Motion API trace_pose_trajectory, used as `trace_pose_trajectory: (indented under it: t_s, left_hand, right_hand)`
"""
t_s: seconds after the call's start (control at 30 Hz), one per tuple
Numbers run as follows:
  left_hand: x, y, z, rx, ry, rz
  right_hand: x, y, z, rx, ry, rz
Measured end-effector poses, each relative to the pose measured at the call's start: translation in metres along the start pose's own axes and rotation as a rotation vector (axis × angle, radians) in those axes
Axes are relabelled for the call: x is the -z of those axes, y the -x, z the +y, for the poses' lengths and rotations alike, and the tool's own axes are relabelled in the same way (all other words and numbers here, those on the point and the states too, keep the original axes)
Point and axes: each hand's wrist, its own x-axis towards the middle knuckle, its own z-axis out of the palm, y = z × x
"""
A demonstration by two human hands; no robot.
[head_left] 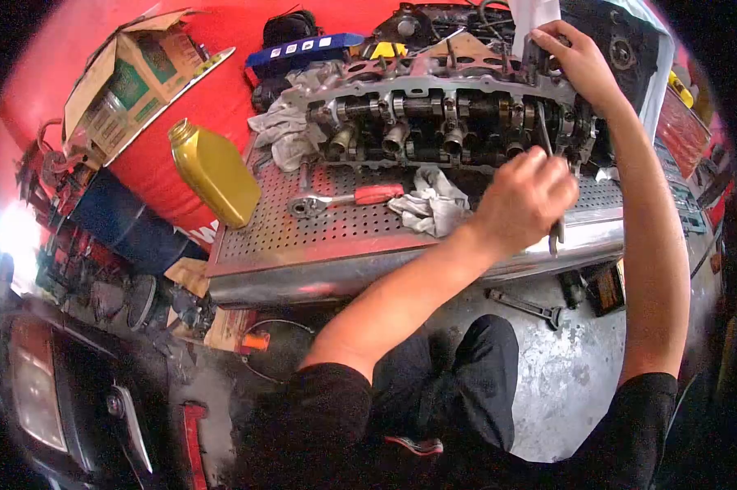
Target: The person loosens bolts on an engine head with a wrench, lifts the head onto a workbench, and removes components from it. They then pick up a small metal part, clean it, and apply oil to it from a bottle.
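A cylinder head (434, 90) with its camshafts and valve gear showing lies on the perforated metal bench. My left hand (528, 200) is a closed fist around a long dark metal bar (558, 233). The bar's upper end reaches into the valve gear at the right part of the head, and its lower end sticks out below my fist. My right hand (579, 65) grips the far right edge of the cylinder head, fingers curled over a dark upright part there. What lies under those fingers is partly hidden.
On the bench (262, 237) are a ratchet with a red handle (344, 198), a crumpled white rag (434, 204) and a gold oil bottle (213, 175). A blue tray (303, 49) is behind. A connecting rod (525, 307) lies on the floor; a car's headlight (37, 384) is at lower left.
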Motion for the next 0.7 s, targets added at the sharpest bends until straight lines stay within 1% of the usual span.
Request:
trace_pose_trajectory:
  t_s: [0.03,0.07,0.17,0.27,0.33,0.37,0.4,0.43,0.47,0.5,0.53,0.57,0.63,0.7]
  left_hand:
    - [-0.006,0.003,0.003,-0.034,-0.100,-0.061]
    - [-0.023,0.016,0.000,-0.101,-0.186,-0.074]
    - [-0.017,0.019,0.014,-0.057,-0.100,-0.083]
    - [-0.008,0.027,0.033,-0.127,-0.042,-0.020]
    - [0.009,0.021,0.032,-0.144,0.071,0.009]
    - [0.017,0.018,0.031,-0.154,0.126,0.023]
    - [0.027,0.008,0.028,-0.029,0.296,0.099]
    - [0.035,-0.004,0.022,-0.021,0.343,0.159]
    - [0.041,-0.005,0.015,0.066,0.339,0.161]
    - [0.054,-0.010,0.012,0.129,0.337,0.146]
    - [0.057,-0.001,0.011,0.500,0.627,0.067]
    - [0.064,-0.009,0.013,0.592,0.851,0.108]
    - [0.075,-0.015,0.007,0.600,0.901,0.065]
    - [0.089,-0.024,0.012,0.651,0.934,0.044]
  right_hand:
    - [0.001,0.000,0.000,-0.009,0.016,-0.003]
    - [0.004,-0.002,-0.001,-0.016,0.033,0.000]
    - [0.003,-0.002,-0.001,-0.016,-0.003,-0.005]
    - [0.002,0.000,-0.005,-0.045,0.058,0.032]
    - [-0.004,-0.004,0.007,-0.040,0.004,0.062]
    - [-0.001,0.002,-0.010,-0.126,-0.041,0.042]
    - [0.006,0.015,-0.046,-0.233,-0.144,0.050]
    - [0.008,0.018,-0.053,-0.247,-0.057,0.102]
    - [-0.005,0.004,-0.016,-0.047,0.084,0.132]
    - [-0.005,0.004,-0.016,-0.077,0.124,0.118]
    - [-0.002,0.008,-0.027,-0.138,0.097,0.104]
    - [-0.003,0.008,-0.027,-0.128,0.071,0.129]
    - [-0.003,0.011,-0.028,-0.107,0.073,0.158]
    - [-0.001,0.013,-0.028,-0.124,0.072,0.172]
